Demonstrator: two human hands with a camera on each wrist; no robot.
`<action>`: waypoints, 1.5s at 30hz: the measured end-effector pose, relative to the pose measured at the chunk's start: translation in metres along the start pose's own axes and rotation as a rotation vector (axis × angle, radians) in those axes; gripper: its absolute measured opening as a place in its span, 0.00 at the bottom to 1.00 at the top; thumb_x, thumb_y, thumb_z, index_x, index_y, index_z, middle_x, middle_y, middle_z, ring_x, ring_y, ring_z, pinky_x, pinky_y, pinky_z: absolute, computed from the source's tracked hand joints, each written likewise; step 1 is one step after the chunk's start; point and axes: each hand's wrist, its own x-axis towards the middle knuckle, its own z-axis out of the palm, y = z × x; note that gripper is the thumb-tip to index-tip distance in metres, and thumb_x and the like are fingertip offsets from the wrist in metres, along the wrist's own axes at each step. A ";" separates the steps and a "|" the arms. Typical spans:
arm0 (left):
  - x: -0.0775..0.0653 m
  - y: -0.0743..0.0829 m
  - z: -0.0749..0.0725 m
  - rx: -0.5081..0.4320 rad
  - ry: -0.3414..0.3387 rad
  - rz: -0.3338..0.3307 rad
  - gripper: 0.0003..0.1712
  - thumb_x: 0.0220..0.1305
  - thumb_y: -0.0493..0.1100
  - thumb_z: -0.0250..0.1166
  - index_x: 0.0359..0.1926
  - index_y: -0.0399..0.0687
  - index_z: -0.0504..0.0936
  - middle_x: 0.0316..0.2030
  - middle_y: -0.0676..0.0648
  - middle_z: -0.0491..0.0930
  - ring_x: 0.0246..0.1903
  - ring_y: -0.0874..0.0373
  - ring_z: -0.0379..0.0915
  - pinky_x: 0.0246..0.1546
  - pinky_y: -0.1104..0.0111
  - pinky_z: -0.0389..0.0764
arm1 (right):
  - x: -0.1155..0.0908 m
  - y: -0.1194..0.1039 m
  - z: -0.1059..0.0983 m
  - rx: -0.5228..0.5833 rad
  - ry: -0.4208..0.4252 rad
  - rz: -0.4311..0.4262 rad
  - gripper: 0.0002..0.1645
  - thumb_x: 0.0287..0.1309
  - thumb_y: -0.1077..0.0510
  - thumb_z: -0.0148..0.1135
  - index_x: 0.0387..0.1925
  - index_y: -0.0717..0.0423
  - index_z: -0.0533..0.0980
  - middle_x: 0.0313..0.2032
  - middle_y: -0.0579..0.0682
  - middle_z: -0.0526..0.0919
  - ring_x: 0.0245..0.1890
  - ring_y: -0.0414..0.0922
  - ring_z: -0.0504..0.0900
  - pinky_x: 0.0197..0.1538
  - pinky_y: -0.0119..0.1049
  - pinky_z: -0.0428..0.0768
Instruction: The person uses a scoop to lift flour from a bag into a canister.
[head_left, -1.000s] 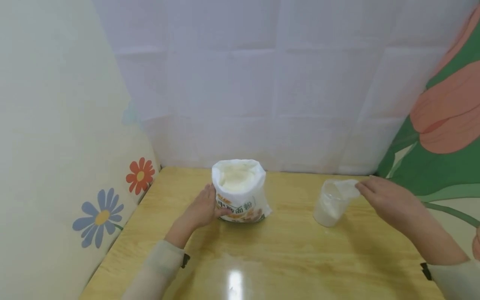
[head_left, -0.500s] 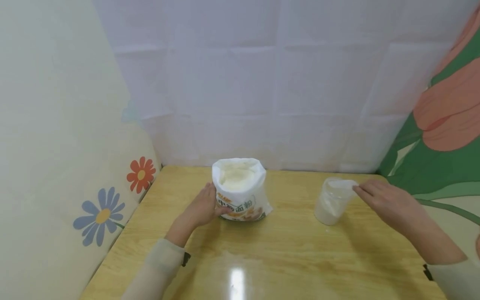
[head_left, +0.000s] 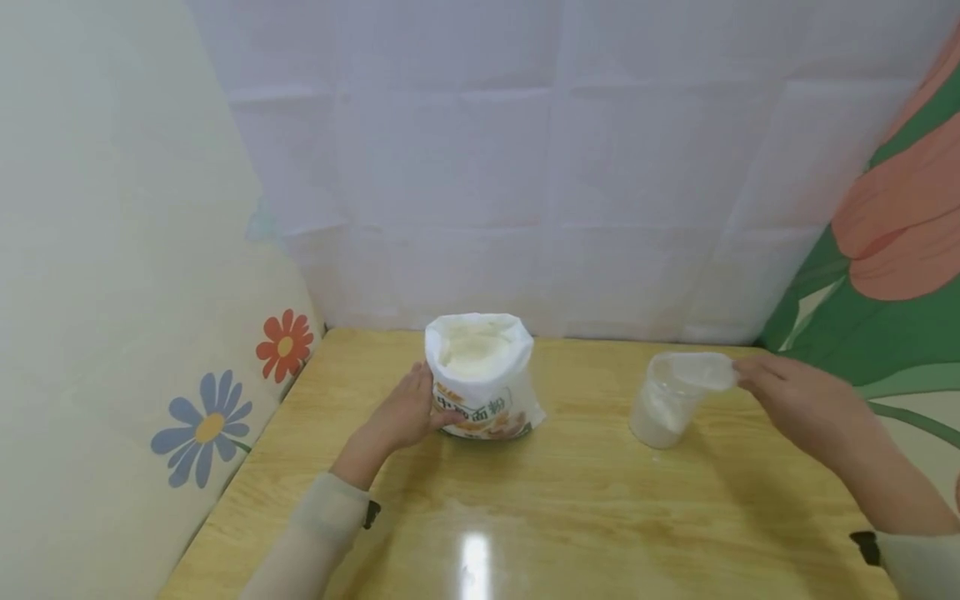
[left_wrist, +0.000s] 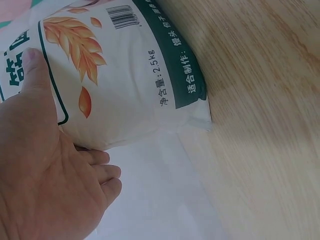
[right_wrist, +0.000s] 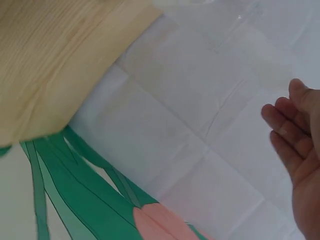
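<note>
An opened white bag of flour (head_left: 495, 408) stands upright on the wooden table, its pale contents showing through the wide mouth. My left hand (head_left: 401, 412) grips its left side, the thumb across the printed front; in the left wrist view the other fingers lie along the bag's edge. Farther right is a clear plastic cup (head_left: 660, 417) partly filled with white powder. My right hand (head_left: 806, 400) pinches the end of a translucent plastic scoop (head_left: 705, 371) at the cup's rim. In the right wrist view the right hand (right_wrist: 300, 135) shows at the edge, but the scoop is hard to make out.
The wooden table (head_left: 570, 517) meets a creased white sheet (head_left: 547, 183) at its back edge. A flower-painted wall (head_left: 202, 429) borders the left, and a large painted tulip (head_left: 900, 242) is at the right. A small white speck (head_left: 656, 456) lies before the cup.
My right hand and the scoop moved slightly left over the cup, then back to the right. A white speck has appeared on the table. My left hand stays on the bag.
</note>
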 end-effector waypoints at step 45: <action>0.001 -0.002 0.001 -0.014 -0.019 -0.030 0.64 0.63 0.70 0.61 0.79 0.36 0.36 0.78 0.34 0.45 0.78 0.38 0.37 0.78 0.50 0.42 | 0.031 -0.032 -0.009 0.417 0.049 0.536 0.24 0.74 0.42 0.55 0.60 0.51 0.80 0.41 0.21 0.83 0.45 0.11 0.64 0.37 0.24 0.69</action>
